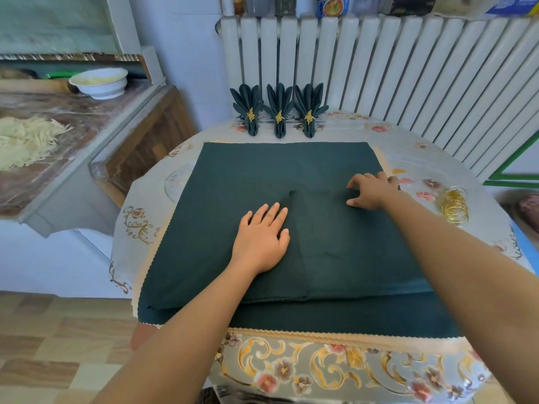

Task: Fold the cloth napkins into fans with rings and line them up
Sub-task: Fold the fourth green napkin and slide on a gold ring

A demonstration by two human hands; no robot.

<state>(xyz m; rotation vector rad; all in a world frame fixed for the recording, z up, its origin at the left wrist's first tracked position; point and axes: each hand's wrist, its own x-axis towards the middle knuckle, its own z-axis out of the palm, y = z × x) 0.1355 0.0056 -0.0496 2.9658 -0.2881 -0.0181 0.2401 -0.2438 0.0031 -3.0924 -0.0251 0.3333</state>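
Your left hand (260, 239) lies flat, holding nothing, pinning the napkin (262, 182); right hand (369, 191) pinches its fold. Keep pleats even, crease firmly.

No legible text — labels blurred.

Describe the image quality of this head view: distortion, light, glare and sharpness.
Head view: wide-angle distortion bows the radiator and the table edge; daylight is soft and even, with only faint shadows under the left hand and right hand; the dark napkin shows no glare; the gold rings glint slightly; the centre is sharp, while the borders look soft and stretched.
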